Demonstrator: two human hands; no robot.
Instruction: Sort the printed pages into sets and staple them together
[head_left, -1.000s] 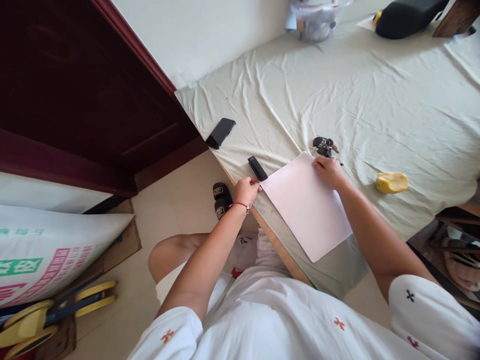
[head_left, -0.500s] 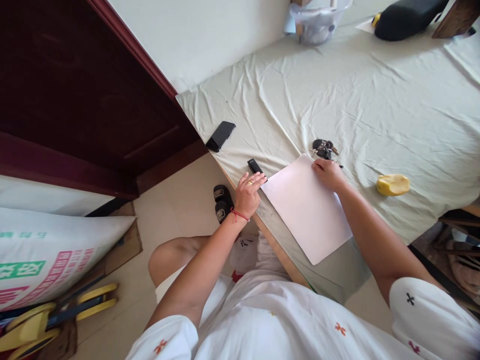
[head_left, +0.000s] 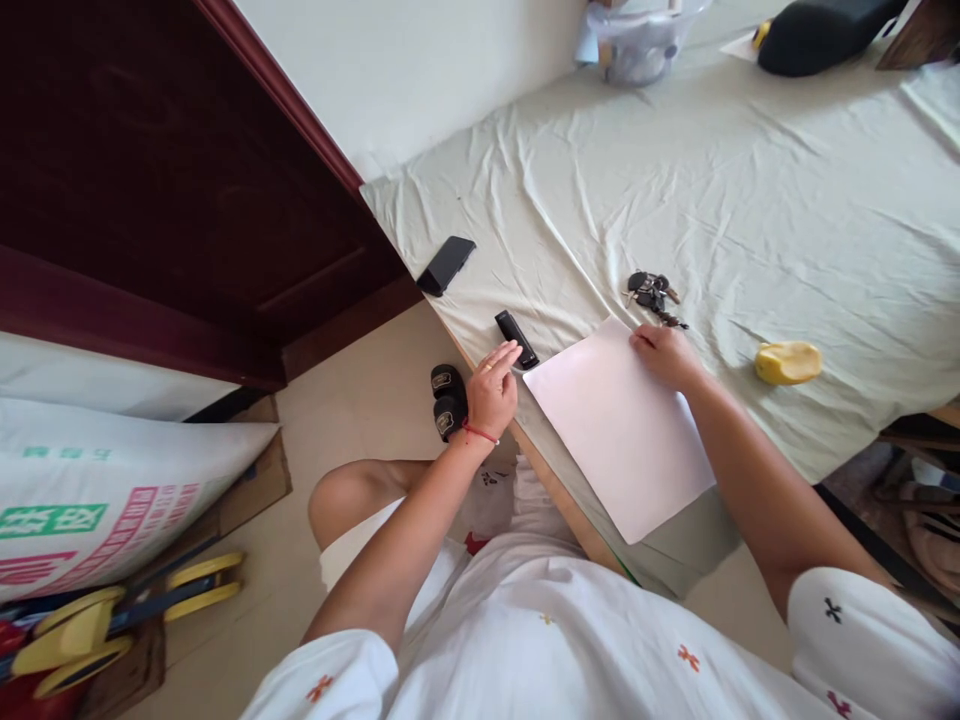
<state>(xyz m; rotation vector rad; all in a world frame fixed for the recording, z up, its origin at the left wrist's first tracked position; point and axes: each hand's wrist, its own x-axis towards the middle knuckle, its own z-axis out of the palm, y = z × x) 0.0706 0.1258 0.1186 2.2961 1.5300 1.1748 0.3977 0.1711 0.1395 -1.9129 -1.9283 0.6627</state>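
Note:
A stack of white paper lies slanted on the cloth near the table's front edge. My right hand grips its far right corner, the fingers curled and pressed together. My left hand, with a ring and a red bracelet at the wrist, hovers by the table edge with fingers stretched out. Its fingertips reach a black stapler beside the paper's left corner; whether they touch it I cannot tell. Just beyond my right hand lies a bunch of keys.
A black phone lies at the table's left edge. To the right is a yellow, partly cut fruit. Farther back stand a clear plastic basket and a black padded object. Black slippers and a white sack are on the floor.
My right hand and the paper have shifted slightly toward me, away from the keys. My left hand has drawn back a little, uncovering more of the stapler. The whole view has shifted slightly.

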